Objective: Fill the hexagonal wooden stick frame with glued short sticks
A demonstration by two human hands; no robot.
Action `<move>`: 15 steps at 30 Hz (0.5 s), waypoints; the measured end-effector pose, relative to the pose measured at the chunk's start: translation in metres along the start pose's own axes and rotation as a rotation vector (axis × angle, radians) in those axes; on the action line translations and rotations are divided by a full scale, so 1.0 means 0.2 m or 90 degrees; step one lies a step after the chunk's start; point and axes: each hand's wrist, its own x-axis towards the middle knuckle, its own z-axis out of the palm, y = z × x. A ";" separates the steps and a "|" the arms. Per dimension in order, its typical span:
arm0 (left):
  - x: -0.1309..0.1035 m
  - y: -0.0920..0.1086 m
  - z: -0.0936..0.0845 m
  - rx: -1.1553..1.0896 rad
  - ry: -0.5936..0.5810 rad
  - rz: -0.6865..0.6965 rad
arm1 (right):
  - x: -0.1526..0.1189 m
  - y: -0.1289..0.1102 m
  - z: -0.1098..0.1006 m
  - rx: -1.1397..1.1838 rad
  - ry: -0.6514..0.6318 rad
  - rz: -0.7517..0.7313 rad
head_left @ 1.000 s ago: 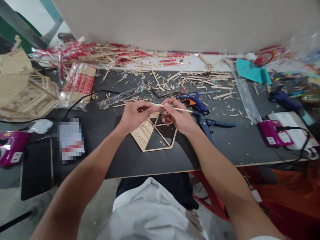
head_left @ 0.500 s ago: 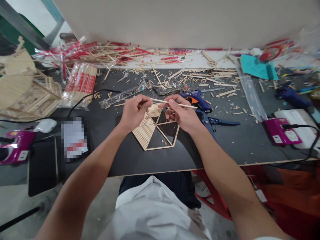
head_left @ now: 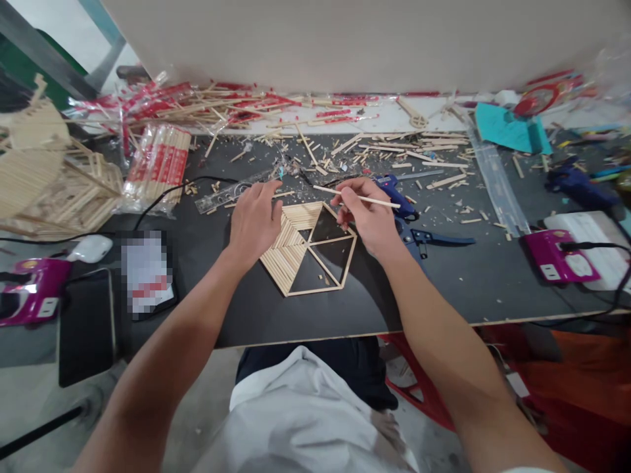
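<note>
A hexagonal frame of thin wooden sticks [head_left: 284,268] lies on the dark table, its left sections filled with rows of sticks and its right ones open. My left hand [head_left: 256,220] is over the frame's upper left edge, fingers apart, with no stick in it. Above the upper right edge, my right hand [head_left: 362,213] pinches a single wooden stick [head_left: 377,200] between thumb and fingers. Just beyond that hand lies a blue glue gun [head_left: 394,196], and blue cutters [head_left: 444,240] rest to its right.
Stick offcuts [head_left: 446,180] litter the back of the table [head_left: 444,295]. Wrapped sticks [head_left: 158,164] and a wooden model [head_left: 49,177] stand left. A phone [head_left: 86,328] lies near the front edge, and a purple power socket [head_left: 559,255] sits right.
My left hand has let go of the stick and moved left and down, its fingers spreading. My right hand has shifted slightly right with the stick still held.
</note>
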 end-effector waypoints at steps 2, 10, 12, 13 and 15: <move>0.00 0.01 -0.01 0.013 -0.017 0.040 | -0.01 0.01 0.00 -0.045 -0.004 -0.019; -0.01 0.04 0.03 -0.019 -0.175 0.247 | -0.01 0.04 -0.02 -0.156 0.010 -0.068; -0.01 0.06 0.04 0.001 -0.200 0.247 | -0.01 0.05 -0.03 -0.188 -0.009 -0.080; -0.01 0.07 0.05 0.010 -0.210 0.248 | -0.01 0.05 -0.03 -0.202 -0.015 -0.089; 0.00 0.09 0.06 0.020 -0.223 0.247 | -0.01 0.07 -0.02 -0.219 -0.021 -0.106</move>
